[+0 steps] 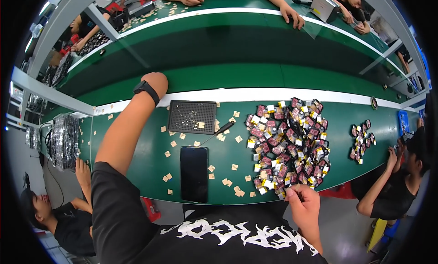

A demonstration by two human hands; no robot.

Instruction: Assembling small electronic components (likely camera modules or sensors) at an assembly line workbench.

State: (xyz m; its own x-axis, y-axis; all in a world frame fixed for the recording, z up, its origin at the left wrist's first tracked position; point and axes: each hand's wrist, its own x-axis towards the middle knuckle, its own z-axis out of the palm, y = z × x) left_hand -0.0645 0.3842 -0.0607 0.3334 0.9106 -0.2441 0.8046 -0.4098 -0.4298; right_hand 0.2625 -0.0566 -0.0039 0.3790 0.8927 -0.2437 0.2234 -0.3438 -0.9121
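My left arm reaches across the bench, and my left hand (156,84), below a black wristwatch (146,91), is over the far white rail. Its fingers are hidden, so I cannot see whether it holds anything. My right hand (305,205) is at the bench's near edge with thumb and forefinger pinched together. Anything between them is too small to make out. Just beyond those fingertips lies a big heap of small black-cased electronic units (292,145) with reddish boards, silver-and-yellow battery packs and white labels.
A dark perforated tray (192,117), a screwdriver (219,132) and a dark-screened phone (194,174) lie left of the heap amid scattered beige squares (238,139). More units (361,141) sit to the right. Stacked clear trays (65,141) stand far left. Co-workers sit on both sides and opposite.
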